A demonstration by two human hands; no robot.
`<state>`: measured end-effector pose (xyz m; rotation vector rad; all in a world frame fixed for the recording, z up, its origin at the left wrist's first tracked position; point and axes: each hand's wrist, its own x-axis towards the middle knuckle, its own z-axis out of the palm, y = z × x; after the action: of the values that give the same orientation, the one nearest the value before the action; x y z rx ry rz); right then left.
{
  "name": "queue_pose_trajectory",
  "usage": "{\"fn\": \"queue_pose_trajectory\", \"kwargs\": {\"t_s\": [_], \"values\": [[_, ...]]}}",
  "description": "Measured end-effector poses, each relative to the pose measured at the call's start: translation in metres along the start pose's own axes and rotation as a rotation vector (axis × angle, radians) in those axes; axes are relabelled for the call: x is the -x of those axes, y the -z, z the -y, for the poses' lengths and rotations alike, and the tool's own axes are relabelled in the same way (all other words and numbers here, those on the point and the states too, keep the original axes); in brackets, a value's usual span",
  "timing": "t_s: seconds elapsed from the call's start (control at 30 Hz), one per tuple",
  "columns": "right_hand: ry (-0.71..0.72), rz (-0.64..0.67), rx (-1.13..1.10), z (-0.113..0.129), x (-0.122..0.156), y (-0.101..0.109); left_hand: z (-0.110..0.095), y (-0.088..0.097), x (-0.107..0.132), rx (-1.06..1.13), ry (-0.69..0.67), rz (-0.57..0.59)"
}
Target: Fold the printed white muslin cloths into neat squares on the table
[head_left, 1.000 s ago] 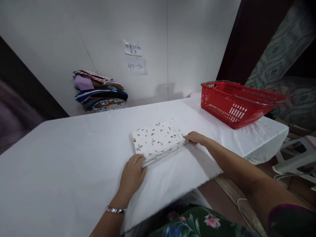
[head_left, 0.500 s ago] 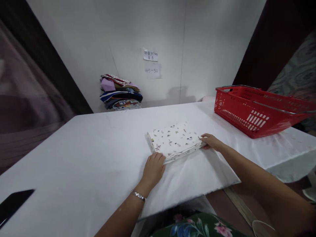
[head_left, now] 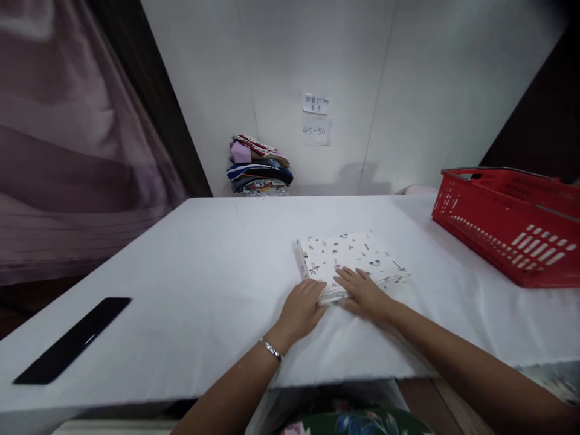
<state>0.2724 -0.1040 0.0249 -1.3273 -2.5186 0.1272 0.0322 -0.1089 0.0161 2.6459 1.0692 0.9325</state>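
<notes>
A folded white cloth (head_left: 351,257) with small printed shapes lies on the white-covered table (head_left: 203,272), a little right of centre. My left hand (head_left: 302,307) rests at its near left corner, fingers curled against the edge. My right hand (head_left: 365,292) lies flat on the near edge of the cloth, fingers stretched out over it. The two hands sit side by side, almost touching. A silver bracelet (head_left: 270,348) is on my left wrist.
A red plastic basket (head_left: 512,220) stands at the table's right side. A stack of folded coloured fabrics (head_left: 258,166) sits against the back wall under two paper notes (head_left: 316,118). A flat black strip (head_left: 72,339) lies near the table's front left edge.
My right hand slid from the cloth's right corner to its near edge, beside my left hand. The view swung left, bringing the black strip into sight.
</notes>
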Motion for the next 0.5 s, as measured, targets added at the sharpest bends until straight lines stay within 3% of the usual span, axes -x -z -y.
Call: {"fn": "queue_pose_trajectory", "kwargs": {"t_s": [0.07, 0.17, 0.3, 0.37, 0.5], "values": [[0.004, 0.083, 0.026, 0.001, 0.002, -0.007, 0.012, 0.005, -0.001, 0.087, 0.077, -0.073], [-0.022, 0.142, 0.036, 0.003, 0.002, -0.003, 0.038, 0.013, -0.01, 0.137, 0.322, -0.149], [0.022, 0.046, 0.074, 0.019, -0.009, 0.004, 0.074, 0.014, -0.04, 0.165, 0.615, -0.106], [0.075, -0.004, 0.091, 0.027, -0.014, -0.001, 0.086, 0.01, -0.058, 0.187, 0.673, -0.079], [0.145, 0.019, 0.106, 0.028, -0.016, -0.023, 0.101, -0.001, -0.085, 0.229, 0.705, -0.054]]}}
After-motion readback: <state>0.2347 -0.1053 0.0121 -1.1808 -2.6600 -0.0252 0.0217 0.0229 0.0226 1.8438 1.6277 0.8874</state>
